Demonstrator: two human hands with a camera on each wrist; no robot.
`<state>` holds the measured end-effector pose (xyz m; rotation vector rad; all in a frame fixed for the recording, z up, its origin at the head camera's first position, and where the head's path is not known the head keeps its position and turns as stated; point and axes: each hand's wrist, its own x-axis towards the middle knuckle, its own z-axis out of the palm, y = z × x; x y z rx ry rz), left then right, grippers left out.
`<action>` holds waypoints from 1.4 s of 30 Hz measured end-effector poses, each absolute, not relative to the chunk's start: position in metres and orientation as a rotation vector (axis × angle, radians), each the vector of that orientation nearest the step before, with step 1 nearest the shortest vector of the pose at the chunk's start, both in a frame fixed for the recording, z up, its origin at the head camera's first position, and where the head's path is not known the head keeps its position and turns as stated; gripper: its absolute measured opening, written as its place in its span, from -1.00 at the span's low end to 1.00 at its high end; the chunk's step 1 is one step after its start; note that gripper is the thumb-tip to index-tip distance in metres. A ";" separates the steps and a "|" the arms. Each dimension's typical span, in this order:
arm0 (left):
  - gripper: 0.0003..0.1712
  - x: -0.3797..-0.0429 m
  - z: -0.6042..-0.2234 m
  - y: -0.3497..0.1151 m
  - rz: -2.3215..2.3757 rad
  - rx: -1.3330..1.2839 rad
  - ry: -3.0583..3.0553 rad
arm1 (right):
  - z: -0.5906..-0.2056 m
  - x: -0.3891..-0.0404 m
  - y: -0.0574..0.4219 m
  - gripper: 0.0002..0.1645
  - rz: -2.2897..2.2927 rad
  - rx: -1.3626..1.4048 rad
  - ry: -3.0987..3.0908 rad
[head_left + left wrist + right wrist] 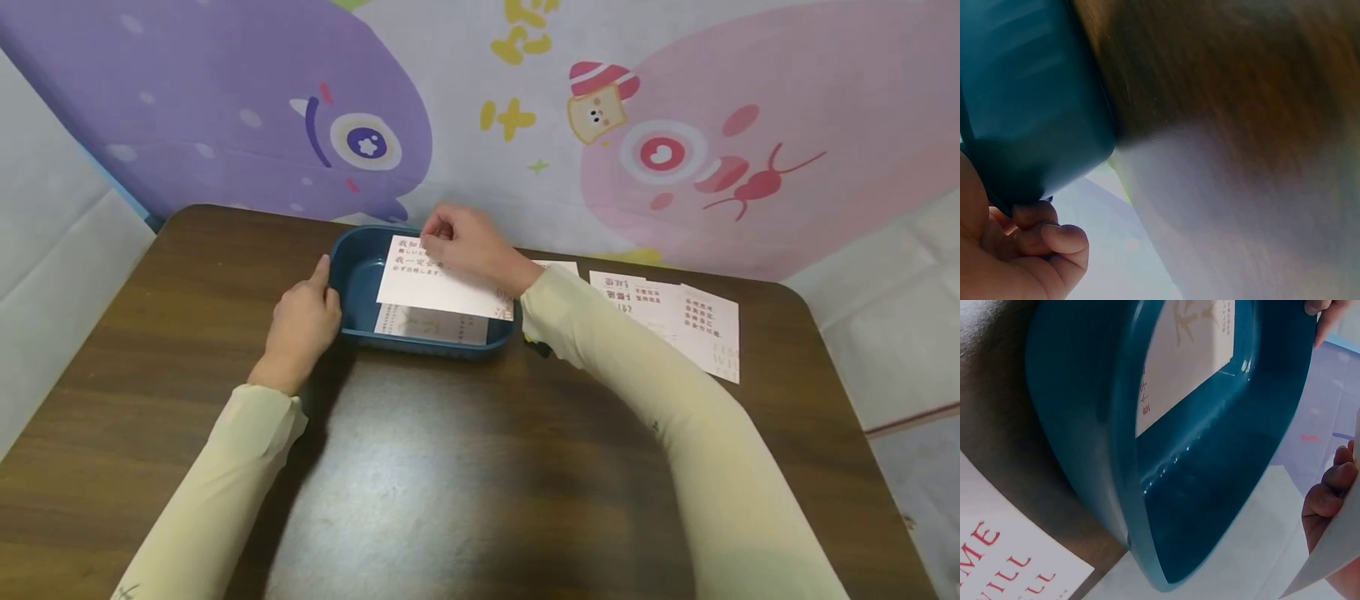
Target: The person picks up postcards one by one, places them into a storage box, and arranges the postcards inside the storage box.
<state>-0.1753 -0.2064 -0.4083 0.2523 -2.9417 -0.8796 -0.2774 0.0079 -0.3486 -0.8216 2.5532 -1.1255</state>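
While the left-hand grip (306, 321) holds the blue tray (358, 287) by the left end of its rim, fingers curled, the right-hand grip (476, 246) pinches the upper edge of a white printed card (420, 289). That card is held above the tray, which stands close to the far edge of the desk (525, 467), nearer the far left corner than the far right one. Another printed card (431, 327) lies inside the tray. More cards (708, 333) overlap along the far edge, toward the far right corner, and the right sleeve (645, 367) hides part of them.
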 end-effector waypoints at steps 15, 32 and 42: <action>-0.37 -0.176 -0.410 -0.207 -0.884 0.262 -2.934 | -0.371 -0.280 -0.008 -0.79 -1.136 -0.870 2.506; -0.36 -0.175 -0.407 -0.206 -0.907 0.279 -2.954 | -0.390 -0.280 -0.016 -0.78 -0.958 -0.863 2.565; -0.36 -0.175 -0.410 -0.207 -0.915 0.275 -2.937 | -0.398 -0.279 -0.018 -0.75 -0.845 -0.879 2.575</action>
